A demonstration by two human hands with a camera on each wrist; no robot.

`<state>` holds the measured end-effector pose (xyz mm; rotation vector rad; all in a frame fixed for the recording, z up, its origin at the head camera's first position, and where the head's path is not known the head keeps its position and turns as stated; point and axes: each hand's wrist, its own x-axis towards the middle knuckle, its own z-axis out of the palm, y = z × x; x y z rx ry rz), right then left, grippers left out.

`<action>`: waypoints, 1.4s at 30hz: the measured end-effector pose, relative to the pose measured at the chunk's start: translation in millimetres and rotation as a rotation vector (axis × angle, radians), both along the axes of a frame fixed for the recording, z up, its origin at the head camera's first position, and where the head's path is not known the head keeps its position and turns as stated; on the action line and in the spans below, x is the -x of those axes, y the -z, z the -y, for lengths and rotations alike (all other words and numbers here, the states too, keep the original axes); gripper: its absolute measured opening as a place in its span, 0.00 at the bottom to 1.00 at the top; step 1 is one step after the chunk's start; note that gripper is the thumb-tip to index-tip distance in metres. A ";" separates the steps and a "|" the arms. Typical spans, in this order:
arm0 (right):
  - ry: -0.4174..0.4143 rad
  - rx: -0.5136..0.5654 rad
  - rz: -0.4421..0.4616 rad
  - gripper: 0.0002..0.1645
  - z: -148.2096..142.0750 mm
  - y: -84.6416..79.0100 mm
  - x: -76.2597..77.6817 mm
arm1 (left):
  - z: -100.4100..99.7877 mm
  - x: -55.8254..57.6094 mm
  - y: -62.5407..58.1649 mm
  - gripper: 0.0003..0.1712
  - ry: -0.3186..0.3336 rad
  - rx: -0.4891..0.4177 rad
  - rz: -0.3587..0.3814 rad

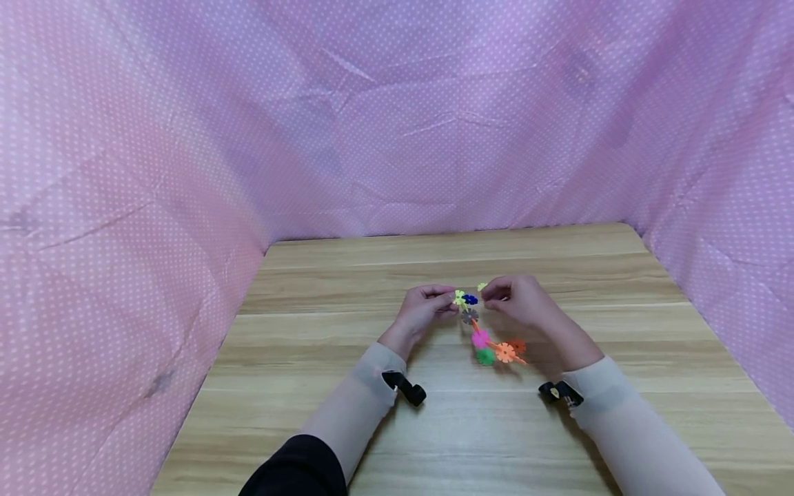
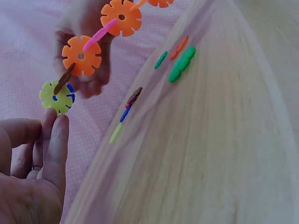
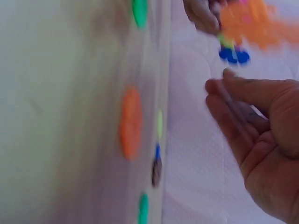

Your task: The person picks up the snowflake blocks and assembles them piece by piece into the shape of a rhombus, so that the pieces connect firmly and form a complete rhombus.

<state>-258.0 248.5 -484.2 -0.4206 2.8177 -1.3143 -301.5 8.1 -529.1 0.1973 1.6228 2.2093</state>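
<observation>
A chain of slotted flower-shaped plastic discs hangs in the air between the hands. My left hand (image 1: 428, 310) pinches the yellow disc (image 2: 56, 99) at its end between thumb and fingers. A blue disc (image 1: 469, 300) joins that yellow one, and a brown disc (image 2: 64, 78) links it to an orange disc (image 2: 81, 56). Further along come a pink disc (image 2: 100, 35) and another orange disc (image 2: 121, 17). Beside the blue disc, my right hand (image 3: 273, 126) has thumb and fingers extended with nothing seen between them; the fingertips are apart from the chain.
Loose discs lie on the wooden table (image 1: 298, 413): a large green disc (image 2: 181, 64), an orange disc (image 3: 131, 123), a brown disc (image 2: 134, 95) and a small yellow disc (image 2: 116, 133) among them. Pink dotted cloth (image 1: 397, 124) surrounds the table's back and sides.
</observation>
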 end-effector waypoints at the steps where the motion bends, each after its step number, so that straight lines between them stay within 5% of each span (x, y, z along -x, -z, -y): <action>1: 0.014 -0.034 0.006 0.10 -6.0 -1.3 0.9 | 0.5 0.3 0.1 0.13 -0.005 0.004 0.003; 7: 0.085 -0.288 0.113 0.13 -42.6 -11.7 -0.5 | 1.7 1.0 -1.6 0.12 -0.013 0.021 -0.002; 13: 0.032 -0.424 0.208 0.18 -65.6 -8.5 -0.9 | 1.9 1.3 -2.3 0.12 -0.017 0.017 -0.005; 30: -0.017 -0.384 0.233 0.10 -72.9 2.5 1.8 | 2.5 0.3 -5.2 0.12 -0.030 0.011 -0.002; 42: 0.065 -0.172 0.196 0.07 -68.1 9.0 7.0 | 2.4 0.6 -3.9 0.12 -0.041 0.016 -0.005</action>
